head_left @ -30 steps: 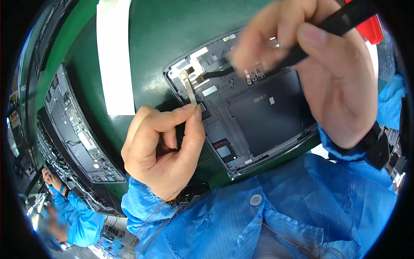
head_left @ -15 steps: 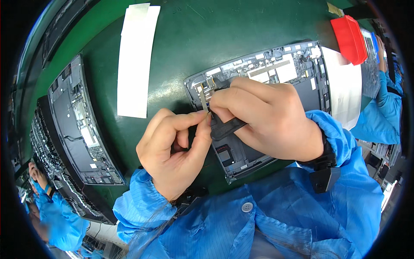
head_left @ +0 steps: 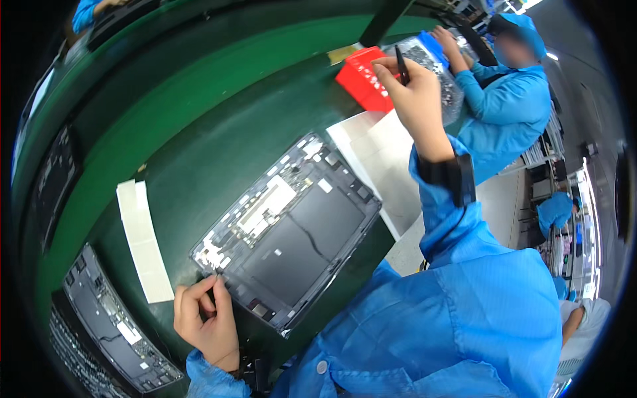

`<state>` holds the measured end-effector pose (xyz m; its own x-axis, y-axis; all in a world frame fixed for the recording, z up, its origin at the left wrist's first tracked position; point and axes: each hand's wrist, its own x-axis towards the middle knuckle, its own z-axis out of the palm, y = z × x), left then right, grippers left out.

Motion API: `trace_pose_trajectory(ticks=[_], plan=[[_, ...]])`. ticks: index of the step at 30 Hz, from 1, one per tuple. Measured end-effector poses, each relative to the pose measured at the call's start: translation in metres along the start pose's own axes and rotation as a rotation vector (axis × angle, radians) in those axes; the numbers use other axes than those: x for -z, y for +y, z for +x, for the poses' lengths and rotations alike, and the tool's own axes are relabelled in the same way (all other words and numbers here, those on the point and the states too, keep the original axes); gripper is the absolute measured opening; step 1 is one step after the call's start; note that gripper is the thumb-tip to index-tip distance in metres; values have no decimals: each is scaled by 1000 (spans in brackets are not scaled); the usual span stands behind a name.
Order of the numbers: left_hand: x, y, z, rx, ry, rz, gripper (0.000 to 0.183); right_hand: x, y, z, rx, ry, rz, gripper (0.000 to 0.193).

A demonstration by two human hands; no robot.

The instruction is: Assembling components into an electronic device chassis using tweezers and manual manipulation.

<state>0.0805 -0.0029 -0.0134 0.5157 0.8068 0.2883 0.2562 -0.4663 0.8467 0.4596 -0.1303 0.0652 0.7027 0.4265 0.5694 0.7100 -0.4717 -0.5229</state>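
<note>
An opened tablet-like device lies on the green bench, its circuit board and dark flat battery cells exposed. At its near left corner my left hand is closed, thumb and forefinger pinched at the edge; whatever is between them is too small to make out. My right hand is raised at the far right, over the near side of a red bin. It is closed round a slim black tool that looks like tweezers and points upward. Small pale pieces show in the bin.
White sheets lie right of the device, pale paper strips to its left. A second opened device sits at the lower left beside a dark tray of small parts. A co-worker in blue works beyond the bin, by a clear bag.
My right hand has left the device's corner and moved far right to the red bin with the black tool. My left hand stays pinched by that corner. The view has swung to the right.
</note>
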Motion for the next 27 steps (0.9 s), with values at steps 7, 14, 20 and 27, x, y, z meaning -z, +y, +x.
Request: trace_pose_trajectory(ticks=[7, 14, 20, 27], plan=[[3, 7, -4, 30, -24, 62, 10, 3, 83, 31, -151, -197, -253, 29], [-2, 3, 2, -13, -57, 8, 16, 3, -21, -31, -205, -368, 665, 38], [2, 4, 6, 5, -62, 19, 19, -52, -132, -97, -280, -1033, 1036, 27], [5, -4, 5, -33, -95, 36, 24, -83, -117, -114, 221, -1080, 864, 32]])
